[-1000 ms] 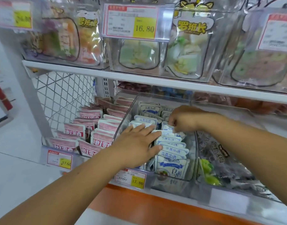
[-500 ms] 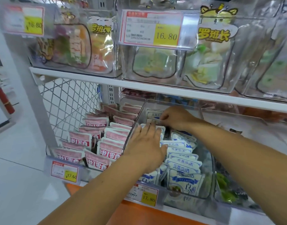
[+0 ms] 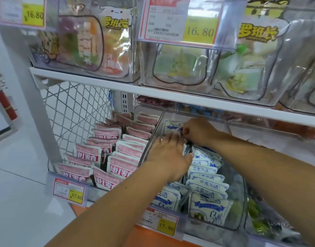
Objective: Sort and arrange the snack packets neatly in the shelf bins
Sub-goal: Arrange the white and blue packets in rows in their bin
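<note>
A clear plastic bin (image 3: 242, 189) on the lower shelf holds several white-and-blue snack packets (image 3: 206, 186) standing in two rows. My left hand (image 3: 168, 157) lies flat, fingers straight, pressing on the tops of the left row. My right hand (image 3: 196, 130) is deeper in the same bin, its fingers curled and pinching the top edge of a white-and-blue packet (image 3: 172, 126) at the back. The bin to the left holds several pink packets (image 3: 123, 154) standing in rows.
The white upper shelf edge (image 3: 171, 93) hangs just above my hands, with clear bins of large bags (image 3: 180, 68) on it. Price tags (image 3: 159, 221) hang along the lower shelf front. A bin with green packets (image 3: 258, 216) sits to the right. A wire mesh panel (image 3: 76, 111) closes the left side.
Both hands have moved deeper into the blue-packet bin. My right hand has gone from the middle of the right row to a packet at the back; the camera has moved closer.
</note>
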The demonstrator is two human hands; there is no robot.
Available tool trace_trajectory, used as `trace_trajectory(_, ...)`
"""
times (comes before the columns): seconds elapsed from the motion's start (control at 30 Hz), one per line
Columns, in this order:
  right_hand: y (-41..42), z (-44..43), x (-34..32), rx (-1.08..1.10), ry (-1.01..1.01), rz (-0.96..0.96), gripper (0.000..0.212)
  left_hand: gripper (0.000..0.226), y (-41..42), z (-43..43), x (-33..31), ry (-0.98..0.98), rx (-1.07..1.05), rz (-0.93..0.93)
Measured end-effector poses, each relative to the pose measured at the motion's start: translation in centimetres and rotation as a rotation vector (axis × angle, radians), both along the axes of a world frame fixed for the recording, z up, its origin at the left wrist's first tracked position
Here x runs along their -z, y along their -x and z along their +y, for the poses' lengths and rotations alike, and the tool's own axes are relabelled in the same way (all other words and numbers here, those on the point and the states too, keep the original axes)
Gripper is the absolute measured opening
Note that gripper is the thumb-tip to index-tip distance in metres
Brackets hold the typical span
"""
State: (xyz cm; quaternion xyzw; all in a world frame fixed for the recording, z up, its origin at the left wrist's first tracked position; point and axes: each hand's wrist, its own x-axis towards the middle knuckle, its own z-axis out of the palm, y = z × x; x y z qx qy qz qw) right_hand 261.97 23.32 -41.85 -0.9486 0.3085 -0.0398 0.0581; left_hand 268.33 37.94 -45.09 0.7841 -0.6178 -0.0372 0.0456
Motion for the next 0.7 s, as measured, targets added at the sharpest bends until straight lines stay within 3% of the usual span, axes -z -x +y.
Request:
trace_trajectory(0.07, 0.2, -0.2, 0.1, -0.016, -0.027, -0.014, 0.013, 0.066, 0.1, 0.3, 0.0, 0.017, 0.001, 0.000)
trace_trajectory(0.23, 0.8, 0.0, -0.9, -0.018, -0.226, -0.337, 0.021, 0.064, 0.2, 0.4, 0.1, 0.060, -0.001, 0.020)
trace_trajectory(0.5, -1.7, 0.6, -0.5, -0.080, -0.161, -0.243, 0.017, 0.063, 0.1, 0.3, 0.0, 0.064, 0.008, 0.036)
trace_trajectory(0.63, -0.5, -0.6, -1.0, 0.007, -0.153, -0.375, 0.022, 0.064, 0.0, 0.1, 0.2, 0.031, -0.003, 0.031)
trace_trajectory(0.7, 0.0, -1.1, -0.7, 0.008, -0.094, -0.311, 0.023, 0.064, 0.1, 0.0, 0.1, 0.013, -0.012, 0.033)
